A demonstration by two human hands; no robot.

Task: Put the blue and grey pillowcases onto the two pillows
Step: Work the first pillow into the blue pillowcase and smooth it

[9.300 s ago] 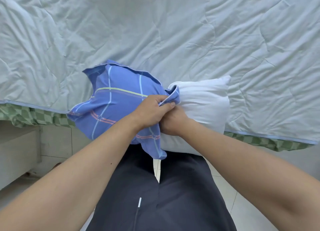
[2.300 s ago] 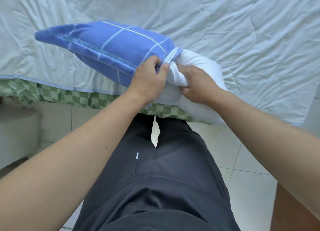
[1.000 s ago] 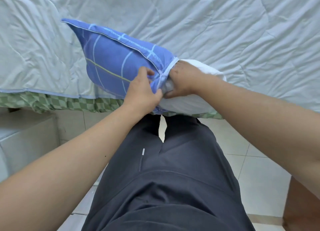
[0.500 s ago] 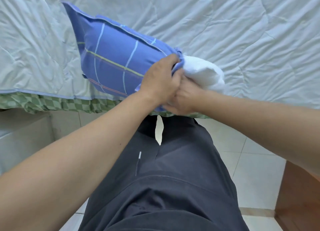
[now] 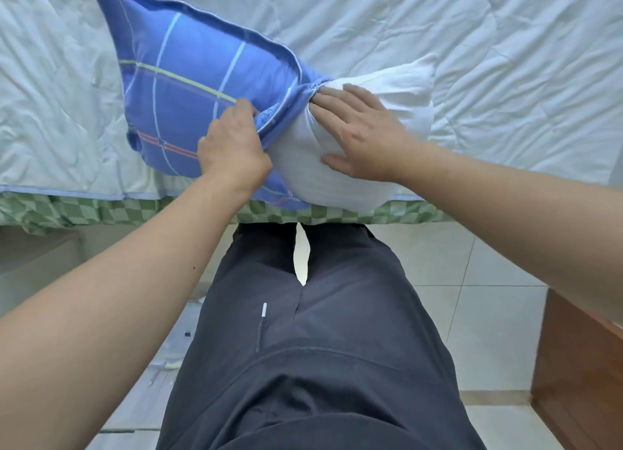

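A blue checked pillowcase (image 5: 188,85) covers the left part of a white pillow (image 5: 397,92) lying at the near edge of the bed. The pillow's right end sticks out bare. My left hand (image 5: 232,149) grips the open hem of the blue pillowcase, fingers curled into the fabric. My right hand (image 5: 364,136) lies flat on the bare white pillow with its fingers spread, fingertips at the bunched hem. No grey pillowcase or second pillow is in view.
A pale quilt (image 5: 505,62) covers the bed, with a green checked sheet (image 5: 84,210) hanging at its near edge. My dark trousers (image 5: 320,348) stand against the bed. A wooden piece of furniture (image 5: 580,375) is at the lower right, on a tiled floor (image 5: 499,257).
My right hand has let go of the hem area and now lies flat on the bare pillow. My left hand has shifted lower on the hem. More white pillow shows.
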